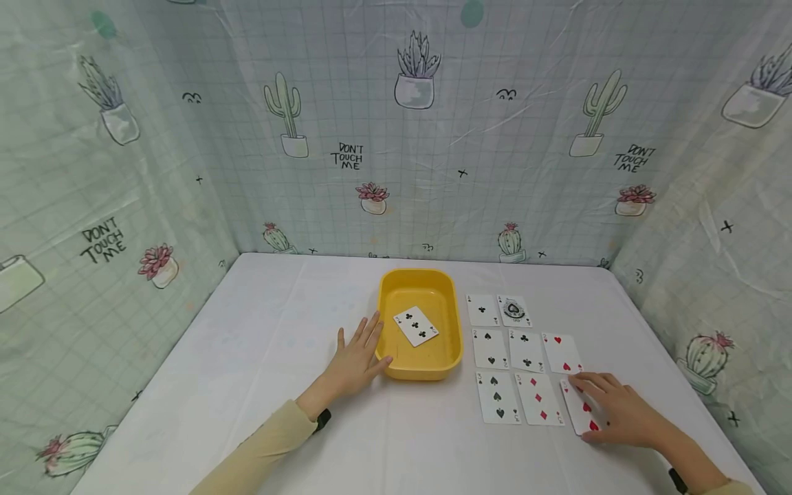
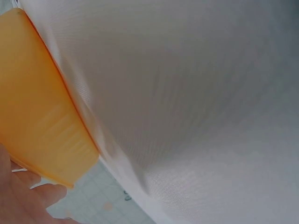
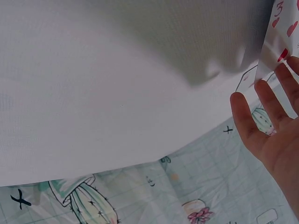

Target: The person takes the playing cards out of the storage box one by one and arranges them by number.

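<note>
At the left side of a yellow tray (image 1: 421,375), my left hand (image 1: 354,362) lies with its fingers spread, touching the rim. In the left wrist view the fingertips meet the tray's outer wall (image 2: 44,112). Inside the tray is a three of clubs card (image 1: 423,331). My right hand (image 1: 628,412) holds a three of hearts card (image 1: 580,409) by its ends, fingers at the top and thumb at the bottom. This card stands at the right end of the front row, beside the three of diamonds (image 1: 539,399); in the right wrist view fingertips overlap its edge.
Face-up cards form rows right of the tray: ace of clubs (image 1: 482,310) and ace of spades (image 1: 514,311) at the back, then the twos of spades (image 1: 491,349), clubs (image 1: 526,350) and hearts (image 1: 561,352). The three of spades (image 1: 498,398) starts the front row. Patterned cloth surrounds the white table (image 1: 297,302).
</note>
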### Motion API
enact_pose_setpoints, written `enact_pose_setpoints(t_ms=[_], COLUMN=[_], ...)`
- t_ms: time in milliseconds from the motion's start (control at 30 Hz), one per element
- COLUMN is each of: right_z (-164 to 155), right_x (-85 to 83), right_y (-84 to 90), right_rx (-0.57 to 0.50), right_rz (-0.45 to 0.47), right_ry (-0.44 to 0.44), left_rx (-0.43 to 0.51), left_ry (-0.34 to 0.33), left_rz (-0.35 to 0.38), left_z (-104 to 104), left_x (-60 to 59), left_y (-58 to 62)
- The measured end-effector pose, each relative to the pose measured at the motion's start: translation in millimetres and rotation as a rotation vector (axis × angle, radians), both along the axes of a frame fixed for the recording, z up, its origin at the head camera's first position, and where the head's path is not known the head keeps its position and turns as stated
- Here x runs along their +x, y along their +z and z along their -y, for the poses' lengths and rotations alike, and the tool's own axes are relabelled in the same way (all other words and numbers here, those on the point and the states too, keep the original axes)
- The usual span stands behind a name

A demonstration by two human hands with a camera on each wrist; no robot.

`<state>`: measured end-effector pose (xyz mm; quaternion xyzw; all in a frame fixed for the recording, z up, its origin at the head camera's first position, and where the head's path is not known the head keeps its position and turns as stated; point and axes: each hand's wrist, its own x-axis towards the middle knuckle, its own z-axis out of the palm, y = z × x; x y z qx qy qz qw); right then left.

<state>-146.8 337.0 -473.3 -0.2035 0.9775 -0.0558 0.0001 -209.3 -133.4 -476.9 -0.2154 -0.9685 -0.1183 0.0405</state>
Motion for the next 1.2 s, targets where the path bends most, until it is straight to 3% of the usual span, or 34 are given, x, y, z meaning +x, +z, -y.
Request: enact_pose_setpoints(t_ms=[467,1200], right_z=[2.8,-0.4], right_x=[-2.4,-4.3], right_y=[-2.0,-3.1], right_rx=[-0.026,-0.030], right_rz=[0.025,-0.011], right_ry=[0.033,0.051], left_rx=[-0.002,0.001], left_ry=[-0.003,-0.005], left_rz=[-0.010,-0.001], left_z=[-0.9,0.2], left_x=[2.0,2.0], left_y=[-0.6,1.8])
